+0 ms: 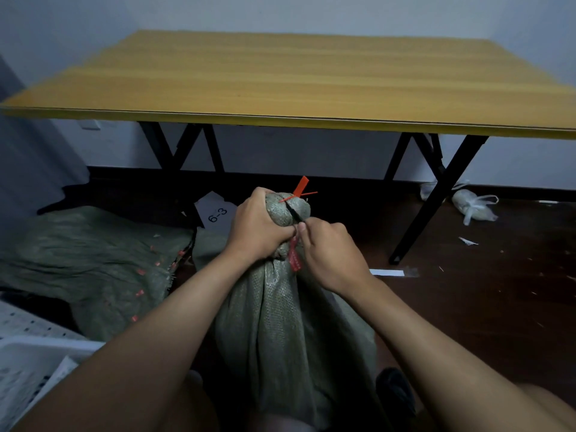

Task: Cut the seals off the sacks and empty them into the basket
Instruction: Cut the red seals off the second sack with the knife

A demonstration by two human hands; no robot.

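white perforated basket [28, 363] at bottom-left corner, only part of it in view, paper sheet inside; just behind it a pile of flat green sacks [93, 263] on the dark floor [498, 307] with red seal bits scattered on top; paper card [215, 212] marked 6-3 lying past the pile, under the table; yellow wood-top folding table [280, 82] with black legs spans the upper frame; centre: upright green woven sack [280, 332] standing between the person's knees, neck bunched tight; left hand [258, 229] clenched around the sack neck just below the tied top knot; red seal [299, 191] cinched round the neck above the fist, its tail sticking up, a second red tag strip hanging down the neck between the two hands; right hand [330, 254] closed on a dark thin blade-like tool [297, 215], exact tool hard to tell, tip pressed into the knot fold close to the seal; thumbs of both hands nearly touching; right of that a white paper strip [386, 272] on the floor, and a small knotted white plastic bag [473, 207] near the table's right leg, well apart from the sack
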